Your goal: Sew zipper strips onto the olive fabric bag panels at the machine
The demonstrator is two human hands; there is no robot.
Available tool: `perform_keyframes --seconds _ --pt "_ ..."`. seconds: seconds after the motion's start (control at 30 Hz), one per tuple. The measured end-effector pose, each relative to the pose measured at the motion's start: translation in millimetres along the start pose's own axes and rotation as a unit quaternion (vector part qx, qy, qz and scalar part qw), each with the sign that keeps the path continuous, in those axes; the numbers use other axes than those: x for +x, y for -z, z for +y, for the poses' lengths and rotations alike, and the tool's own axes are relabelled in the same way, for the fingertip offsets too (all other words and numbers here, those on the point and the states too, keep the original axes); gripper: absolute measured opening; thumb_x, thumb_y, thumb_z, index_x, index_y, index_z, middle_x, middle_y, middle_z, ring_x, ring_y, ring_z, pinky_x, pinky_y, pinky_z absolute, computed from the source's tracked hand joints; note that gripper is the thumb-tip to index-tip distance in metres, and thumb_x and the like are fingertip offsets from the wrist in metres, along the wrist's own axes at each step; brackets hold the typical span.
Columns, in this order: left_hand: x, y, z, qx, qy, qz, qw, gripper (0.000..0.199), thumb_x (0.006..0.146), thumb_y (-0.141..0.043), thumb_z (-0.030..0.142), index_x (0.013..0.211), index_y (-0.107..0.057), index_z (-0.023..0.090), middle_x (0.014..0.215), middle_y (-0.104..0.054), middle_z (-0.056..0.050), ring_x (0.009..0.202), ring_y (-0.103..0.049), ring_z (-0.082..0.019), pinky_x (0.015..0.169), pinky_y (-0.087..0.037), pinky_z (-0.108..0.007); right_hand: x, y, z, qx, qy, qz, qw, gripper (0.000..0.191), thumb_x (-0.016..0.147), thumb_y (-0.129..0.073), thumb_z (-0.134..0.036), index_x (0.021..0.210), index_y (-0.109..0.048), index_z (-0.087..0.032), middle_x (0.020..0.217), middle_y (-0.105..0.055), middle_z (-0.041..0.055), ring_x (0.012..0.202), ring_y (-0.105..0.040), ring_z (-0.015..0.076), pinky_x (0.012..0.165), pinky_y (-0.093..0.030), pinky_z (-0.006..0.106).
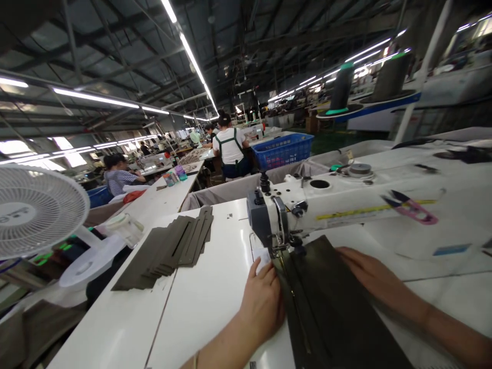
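A long dark fabric panel (pixel 334 302) with a zipper (pixel 294 297) along its left part lies under the presser foot of a white sewing machine (pixel 346 200). Beside the needle area, my left hand (pixel 263 297) has its fingers closed on a small white tag (pixel 262 257) at the panel's left edge. My right hand (pixel 359 266) rests along the panel's right edge, its fingers stretched out and partly hidden behind the fabric. Pink-handled snips (pixel 417 211) lie on the machine arm.
Overlapping dark fabric pieces (pixel 172 246) lie on the white table (pixel 200 302) at left. A white fan (pixel 42 210) stands beyond them. Thread cones (pixel 342 89) are at upper right. A blue crate (pixel 284 151) and seated people (pixel 230 146) are further back.
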State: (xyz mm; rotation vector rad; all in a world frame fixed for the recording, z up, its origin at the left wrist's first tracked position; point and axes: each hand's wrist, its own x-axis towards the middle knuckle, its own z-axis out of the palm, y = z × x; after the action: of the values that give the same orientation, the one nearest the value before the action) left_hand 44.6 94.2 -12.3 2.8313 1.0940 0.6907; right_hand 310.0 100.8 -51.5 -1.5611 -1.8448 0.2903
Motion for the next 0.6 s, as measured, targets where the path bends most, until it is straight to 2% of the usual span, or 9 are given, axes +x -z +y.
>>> perform_keyframes --seconds 0.07,0.17,0.27,0.33,0.4,0.5,0.6 --pt "-2 2.0 3 -0.009 0.019 0.005 1.0 0.031 0.065 -0.048 0.012 0.094 -0.058 0.016 0.102 -0.063 -0.01 0.111 -0.05 -0.025 0.108 -0.021 -0.049 13 11 -7 0.03 -0.072 -0.029 0.997 0.052 0.093 -0.017 -0.043 0.093 -0.064 -0.018 0.08 -0.069 0.0056 0.069 -0.065 0.0192 0.065 -0.052 0.03" --pt "-2 5.6 6 -0.016 0.044 0.005 0.999 0.032 0.063 -0.047 0.014 0.093 -0.058 0.015 0.1 -0.062 -0.011 0.109 -0.05 -0.026 0.109 -0.019 -0.05 30 12 -13 -0.005 -0.08 -0.056 0.995 0.04 0.089 -0.031 -0.046 0.075 -0.059 -0.02 0.064 -0.065 0.0033 0.058 -0.062 0.0191 0.055 -0.048 0.028" --pt "-2 6.4 6 -0.014 0.042 0.005 0.999 0.037 0.062 -0.047 0.015 0.097 -0.058 0.015 0.102 -0.061 -0.011 0.11 -0.049 -0.028 0.109 -0.016 -0.051 36 3 -15 -0.059 -0.064 -0.035 0.996 0.022 0.084 -0.042 -0.038 0.075 -0.053 -0.021 0.067 -0.064 0.0036 0.063 -0.061 0.0219 0.058 -0.044 0.031" --pt "-1 6.6 6 -0.016 0.047 0.0 0.999 0.036 0.062 -0.047 0.015 0.097 -0.057 0.015 0.101 -0.062 -0.011 0.11 -0.049 -0.027 0.109 -0.015 -0.051 35 0 -18 -0.1 -0.055 -0.021 0.993 0.017 0.084 -0.041 -0.031 0.076 -0.052 -0.02 0.065 -0.061 0.0062 0.064 -0.059 0.0252 0.059 -0.041 0.035" --pt "-1 7.5 6 -0.02 0.056 -0.01 0.998 0.035 0.063 -0.047 0.015 0.097 -0.057 0.015 0.101 -0.061 -0.011 0.11 -0.049 -0.027 0.109 -0.014 -0.051 32 0 -26 -0.134 -0.041 -0.007 0.99 0.014 0.083 -0.041 -0.024 0.076 -0.052 -0.018 0.072 -0.06 0.011 0.073 -0.057 0.0291 0.065 -0.04 0.039" --pt "-2 9.3 7 -0.034 0.063 -0.02 0.997 0.042 0.063 -0.046 0.014 0.104 -0.053 0.014 0.103 -0.061 -0.011 0.111 -0.048 -0.027 0.109 -0.015 -0.051 22 2 -52 -0.154 0.02 0.013 0.988 0.011 0.082 -0.043 -0.019 0.078 -0.053 -0.017 0.088 -0.058 0.0142 0.089 -0.05 0.0304 0.077 -0.035 0.042" --pt "-2 9.7 6 -0.053 0.061 -0.015 0.997 0.048 0.063 -0.046 0.013 0.111 -0.049 0.016 0.104 -0.061 -0.01 0.111 -0.047 -0.027 0.108 -0.016 -0.051 7 -6 -87 -0.092 0.091 -0.027 0.991 0.004 0.079 -0.051 -0.019 0.078 -0.054 -0.018 0.084 -0.055 0.0084 0.084 -0.049 0.0248 0.076 -0.036 0.038"
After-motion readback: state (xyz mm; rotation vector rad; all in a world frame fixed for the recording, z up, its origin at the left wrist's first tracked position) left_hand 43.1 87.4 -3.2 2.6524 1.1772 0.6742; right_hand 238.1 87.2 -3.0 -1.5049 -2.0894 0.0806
